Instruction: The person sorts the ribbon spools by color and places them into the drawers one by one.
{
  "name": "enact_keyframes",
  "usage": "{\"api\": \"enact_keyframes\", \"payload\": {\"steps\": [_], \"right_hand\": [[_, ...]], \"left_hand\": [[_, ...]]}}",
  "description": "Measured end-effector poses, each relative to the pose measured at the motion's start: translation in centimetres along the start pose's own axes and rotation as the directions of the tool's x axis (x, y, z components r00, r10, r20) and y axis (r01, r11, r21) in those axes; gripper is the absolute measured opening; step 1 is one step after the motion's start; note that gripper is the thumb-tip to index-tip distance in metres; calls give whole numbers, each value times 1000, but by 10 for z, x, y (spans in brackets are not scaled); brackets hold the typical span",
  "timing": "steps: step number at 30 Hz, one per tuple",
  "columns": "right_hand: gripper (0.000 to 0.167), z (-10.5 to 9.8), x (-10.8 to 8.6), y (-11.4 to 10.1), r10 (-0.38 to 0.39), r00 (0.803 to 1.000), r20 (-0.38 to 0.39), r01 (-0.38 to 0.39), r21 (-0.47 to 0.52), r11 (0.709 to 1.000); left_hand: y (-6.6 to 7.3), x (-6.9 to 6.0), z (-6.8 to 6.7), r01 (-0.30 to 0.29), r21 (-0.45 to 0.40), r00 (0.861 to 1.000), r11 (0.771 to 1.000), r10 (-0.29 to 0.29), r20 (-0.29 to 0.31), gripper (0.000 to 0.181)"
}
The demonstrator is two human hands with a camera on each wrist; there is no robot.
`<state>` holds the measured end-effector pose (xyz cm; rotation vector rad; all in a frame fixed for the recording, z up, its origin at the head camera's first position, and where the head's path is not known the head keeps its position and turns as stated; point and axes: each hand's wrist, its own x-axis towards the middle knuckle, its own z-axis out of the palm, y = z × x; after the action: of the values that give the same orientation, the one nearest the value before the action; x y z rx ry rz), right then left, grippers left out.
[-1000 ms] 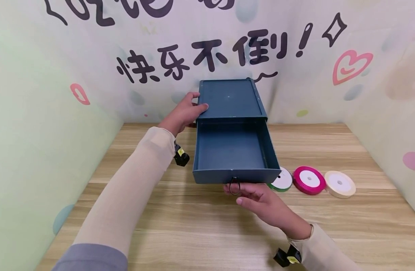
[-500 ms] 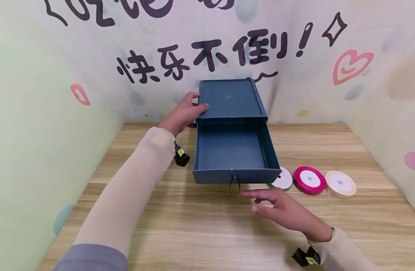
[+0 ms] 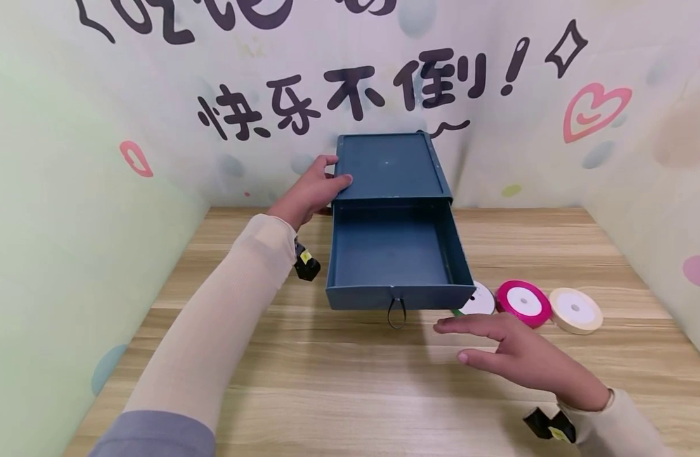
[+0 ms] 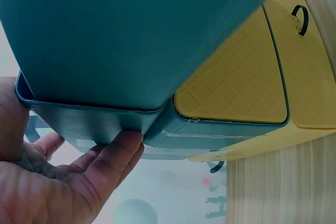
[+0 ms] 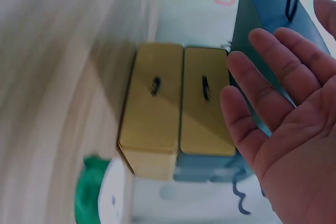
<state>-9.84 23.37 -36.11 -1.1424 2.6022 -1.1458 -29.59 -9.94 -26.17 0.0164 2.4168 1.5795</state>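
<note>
Well, the printed wall [image 3: 515,168] fills most of my head view, with bold black Chinese characters and a pink outlined heart. Below it spreads the wood-grain tabletop [image 3: 327,393]. At the back of that, near the wall, stands my stacked chest of drawers [image 3: 389,166], blue at the top; the wrist views also show a yellow upper front [image 5: 208,114] and a yellow lower front [image 5: 152,108] beneath, each with a black pull. The blue top drawer [image 3: 361,297] stands out from its casing toward me, its floor showing. My forearms wear beige sleeves [image 3: 235,311].

My left hand [image 3: 315,189] holds the casing's left edge, thumb over the top and fingers against the side. My right hand [image 3: 527,355] is well spread, fingers stretched out and thumb apart, with nothing in its hold; it lies in front of the spools, to the right of the drawer front and apart from it.

The magenta ribbon spool [image 3: 523,301] sits between the cream ribbon spool [image 3: 575,311] and the green ribbon spool [image 3: 478,299], which the drawer partly hides. Smallest, a thin black loop pull [image 3: 396,327] hangs from the drawer front.
</note>
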Motion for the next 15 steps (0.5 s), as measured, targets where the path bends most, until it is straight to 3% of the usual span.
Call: {"api": "enact_keyframes", "payload": {"steps": [7,15], "right_hand": [[44,-20,-10,3,-22,995,-95,8,-145,989],[58,-35,-17,11,-168,967,-193,108,-286,952]], "left_hand": [[-1,1,1,-6,-7,1000,1000,6,0,66],[0,-1,1,-2,1,1000,1000,2,-1,67]]}}
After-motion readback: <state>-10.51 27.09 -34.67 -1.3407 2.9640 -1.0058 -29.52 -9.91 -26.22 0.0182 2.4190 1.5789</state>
